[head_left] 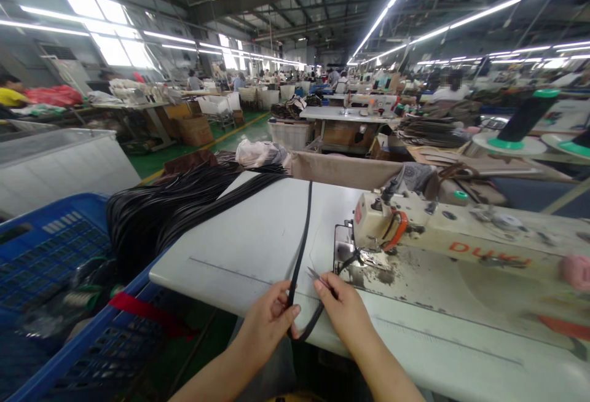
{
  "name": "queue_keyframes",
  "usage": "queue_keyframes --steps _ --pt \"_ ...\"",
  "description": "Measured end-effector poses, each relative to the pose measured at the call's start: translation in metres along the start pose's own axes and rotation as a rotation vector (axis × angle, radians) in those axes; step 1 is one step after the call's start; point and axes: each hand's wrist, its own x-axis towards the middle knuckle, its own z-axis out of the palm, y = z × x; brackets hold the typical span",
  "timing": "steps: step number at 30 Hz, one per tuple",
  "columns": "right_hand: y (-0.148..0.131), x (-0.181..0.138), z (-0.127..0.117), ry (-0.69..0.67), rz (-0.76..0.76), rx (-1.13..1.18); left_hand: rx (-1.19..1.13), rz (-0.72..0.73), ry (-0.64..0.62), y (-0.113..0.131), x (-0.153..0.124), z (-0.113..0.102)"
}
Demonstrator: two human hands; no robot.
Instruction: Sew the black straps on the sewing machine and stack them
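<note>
My left hand (267, 316) is closed around a narrow black strap (303, 236) at the table's front edge. One length of the strap runs from there to the far side of the white table (249, 230). Another part loops below the edge and up past my right hand (343, 303) towards the needle area of the sewing machine (428, 236). Between the thumb and fingers of my right hand are thread snips (313, 273), their pointed blades facing left towards the strap. A loose thin thread lies on the tabletop just beyond the blades.
A thick bundle of black straps (184, 205) hangs over the table's left side. Beside it stands a blue plastic basket (87, 205) with a red strip on its rim. Thread cones (525, 119) stand at the right. Other workstations and people fill the background.
</note>
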Motion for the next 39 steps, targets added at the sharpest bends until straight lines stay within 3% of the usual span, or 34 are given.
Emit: queue_keyframes --steps 6,11,16,26,30,35,39 --pt "-0.008 -0.009 0.003 -0.073 -0.014 -0.174 -0.105 -0.19 -0.013 0.007 0.001 0.0" --pt "-0.013 -0.009 0.001 -0.114 0.014 -0.223 -0.182 -0.194 -0.115 0.011 -0.001 0.002" --pt "-0.014 -0.01 -0.001 -0.105 0.056 -0.239 -0.23 -0.189 -0.11 0.01 -0.003 0.004" --pt "-0.007 -0.014 0.006 0.021 -0.071 -0.226 -0.292 -0.196 -0.136 0.015 -0.006 0.008" --pt "0.004 -0.014 0.009 0.14 -0.11 -0.122 -0.292 -0.186 -0.155 0.016 -0.006 0.009" --pt "0.017 -0.017 0.007 0.196 -0.092 -0.011 -0.069 -0.165 -0.265 0.017 0.002 -0.005" --pt "0.023 -0.025 0.004 0.195 -0.082 0.015 0.164 -0.261 -0.366 0.043 0.026 -0.03"
